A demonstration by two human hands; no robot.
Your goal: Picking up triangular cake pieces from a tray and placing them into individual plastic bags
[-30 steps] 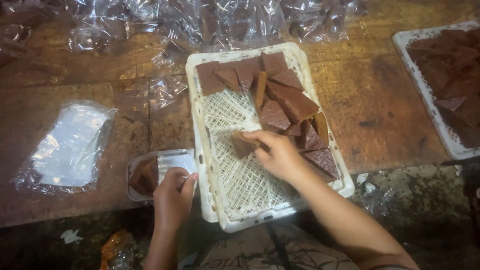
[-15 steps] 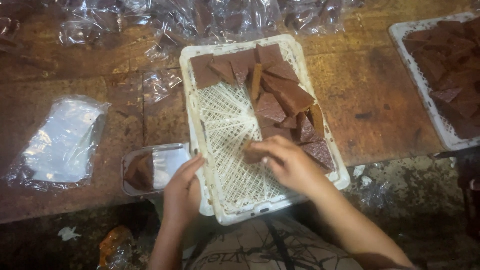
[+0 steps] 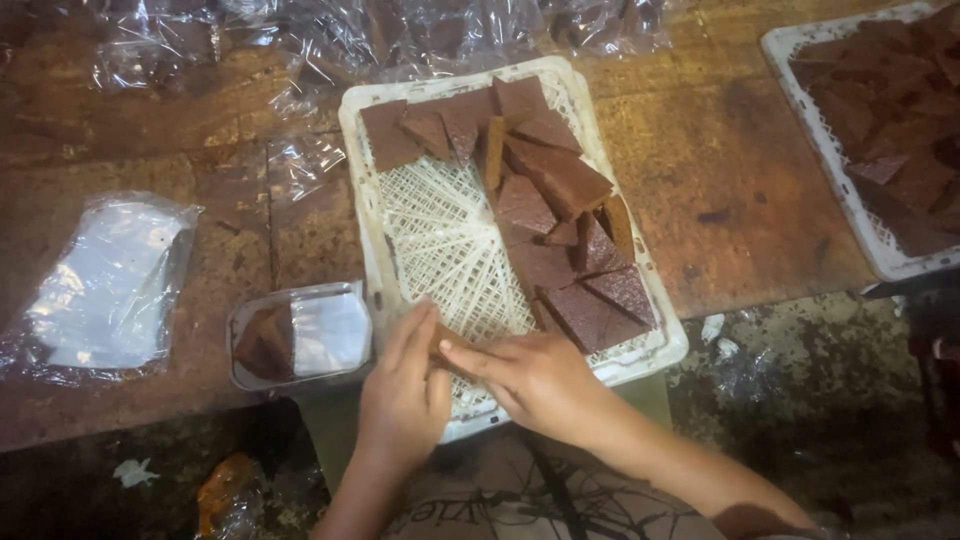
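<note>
A white plastic lattice tray (image 3: 440, 250) lies on the wooden table and holds several brown triangular cake slices (image 3: 560, 185) along its far and right sides. My left hand (image 3: 405, 395) and my right hand (image 3: 535, 380) meet over the tray's near edge, both pinching one brown slice (image 3: 447, 350) that is mostly hidden between the fingers. Just left of the tray sits a small clear plastic box (image 3: 300, 335) with one brown slice inside.
A stack of clear plastic bags (image 3: 100, 285) lies at the left. Crumpled clear wrappers (image 3: 400, 30) cover the table's far side. A second white tray (image 3: 880, 130) full of brown slices sits at the right. The table's near edge (image 3: 780, 295) drops to dirty floor.
My right hand has drawn a slice from the tray's middle to its near edge. My left hand has left the small box and joined it on the slice.
</note>
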